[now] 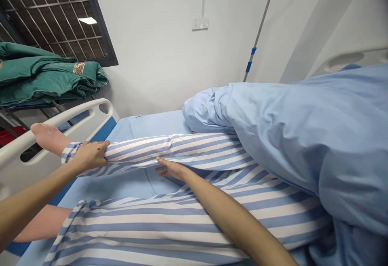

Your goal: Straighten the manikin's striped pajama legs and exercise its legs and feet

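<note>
A leg in blue-and-white striped trousers (194, 148) is raised a little off the bed, its bare foot (50, 136) level with the footboard. My left hand (92, 155) is wrapped round its lower part, just above the ankle. Near the knee, my right hand (174, 169) has its fingers apart at the underside, the thumb against the cloth and some fingertips hidden. The other leg, in the same striped trousers (151, 225), lies on the bed nearer to me. Its foot is out of view.
A light blue quilt (281, 124) is folded back over the upper body. The white footboard (100, 108) borders the light blue bed sheet (151, 122) on the left. Beyond stand green folded bedding (51, 76) and an IV pole (257, 35) by the wall.
</note>
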The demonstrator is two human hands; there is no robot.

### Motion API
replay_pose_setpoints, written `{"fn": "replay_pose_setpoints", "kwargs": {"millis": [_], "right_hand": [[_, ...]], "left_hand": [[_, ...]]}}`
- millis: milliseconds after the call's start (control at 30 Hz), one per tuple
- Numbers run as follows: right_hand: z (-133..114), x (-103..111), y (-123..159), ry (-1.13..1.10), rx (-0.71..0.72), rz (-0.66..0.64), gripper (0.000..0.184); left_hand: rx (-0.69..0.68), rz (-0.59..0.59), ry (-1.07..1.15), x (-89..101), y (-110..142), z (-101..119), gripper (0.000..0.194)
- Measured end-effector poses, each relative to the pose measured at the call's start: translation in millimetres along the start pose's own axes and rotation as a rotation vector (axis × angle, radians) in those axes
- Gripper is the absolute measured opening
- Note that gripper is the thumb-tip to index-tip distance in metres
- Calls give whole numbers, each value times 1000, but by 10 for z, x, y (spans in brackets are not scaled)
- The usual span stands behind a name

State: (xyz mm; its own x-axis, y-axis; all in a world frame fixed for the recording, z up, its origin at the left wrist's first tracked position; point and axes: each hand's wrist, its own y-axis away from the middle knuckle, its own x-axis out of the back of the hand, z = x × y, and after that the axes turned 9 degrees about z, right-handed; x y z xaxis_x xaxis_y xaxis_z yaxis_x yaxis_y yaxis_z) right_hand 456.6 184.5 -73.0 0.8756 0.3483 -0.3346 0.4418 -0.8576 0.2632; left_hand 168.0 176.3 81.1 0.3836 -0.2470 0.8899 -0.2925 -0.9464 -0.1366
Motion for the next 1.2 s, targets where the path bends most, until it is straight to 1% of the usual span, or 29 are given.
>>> {"fn": "replay_pose_setpoints", "kwargs": {"millis": [67,133,167,233,333,400,467,567,700,767,833,900,1000,1100,1200], "right_hand": [[-125,-47,40,-64,67,34,54],[-308,-70,116,-172,172,54,48],[-413,-63,164,-230,237,69,46],[-621,-7,269,-309,371,121,41],[-867,135,404,-313,526,221,37],[-961,213,457,-308,590,272,35],[-1001,251,479,-308,624,308,34],[-995,246,480,-289,617,328,36],[-952,233,476,-258,613,346,36],[-930,241,470,-249,617,330,35],[-902,245,455,-245,609,298,36],[-859,229,434,-241,580,267,37],[-754,167,396,-219,505,198,38],[-590,86,347,-183,396,118,41],[-394,24,290,-139,256,51,44]], "left_hand": [[56,0,42,-24,9,66,28],[160,-6,128,-99,0,236,34],[220,-3,182,-154,-16,365,37],[334,14,306,-272,-72,695,42],[453,50,511,-394,-195,1241,42],[502,66,627,-417,-272,1525,42],[542,67,696,-422,-326,1699,42],[584,53,733,-443,-352,1790,43],[568,29,733,-476,-329,1753,45],[548,26,705,-472,-313,1679,44],[525,30,656,-459,-298,1545,46],[498,24,588,-443,-280,1341,49],[455,-8,478,-407,-239,943,48],[396,-44,373,-351,-175,541,47],[306,-63,279,-308,-95,245,45]]}}
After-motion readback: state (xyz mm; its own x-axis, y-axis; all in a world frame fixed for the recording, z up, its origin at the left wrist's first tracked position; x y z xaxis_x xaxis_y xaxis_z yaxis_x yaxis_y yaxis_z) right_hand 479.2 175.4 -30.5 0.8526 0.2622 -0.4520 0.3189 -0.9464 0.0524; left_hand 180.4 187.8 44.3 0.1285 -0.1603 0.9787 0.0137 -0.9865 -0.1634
